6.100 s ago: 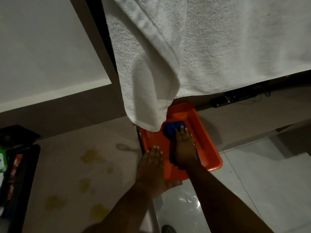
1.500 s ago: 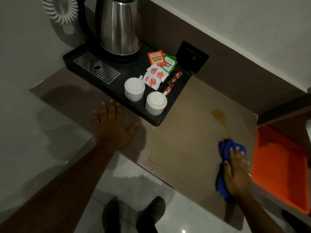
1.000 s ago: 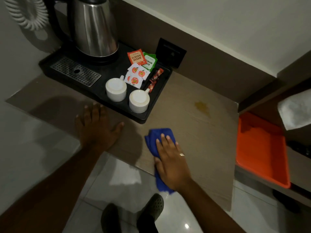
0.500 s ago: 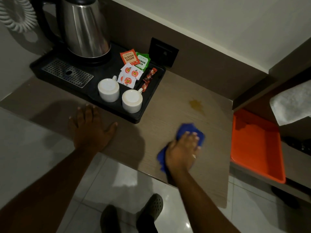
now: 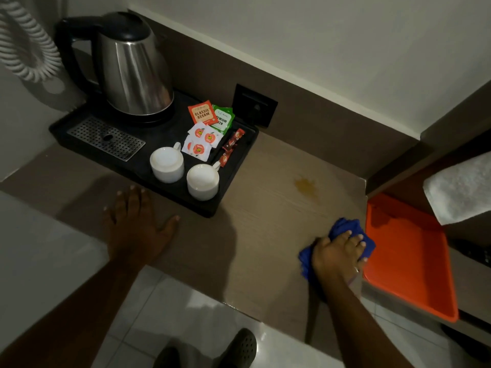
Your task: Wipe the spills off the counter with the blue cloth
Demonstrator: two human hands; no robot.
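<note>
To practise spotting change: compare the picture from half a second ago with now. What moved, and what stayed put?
The right hand slid the blue cloth rightward along the counter, to beside the orange tray. The left hand stayed flat on the counter; the yellow spill remains unwiped.

A hotel room: kettle [image 5: 132, 67] tray [image 5: 79, 123] with cups [image 5: 166, 163], tea sachets [image 5: 203, 115], wall hairdryer cord [image 5: 24, 46]

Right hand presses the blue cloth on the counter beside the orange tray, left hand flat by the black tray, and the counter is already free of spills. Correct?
Not quite. The head view shows one yellowish spill left on the counter, beyond the blue cloth under the right hand. The rest stands: left hand flat, orange tray beside the cloth.
</note>
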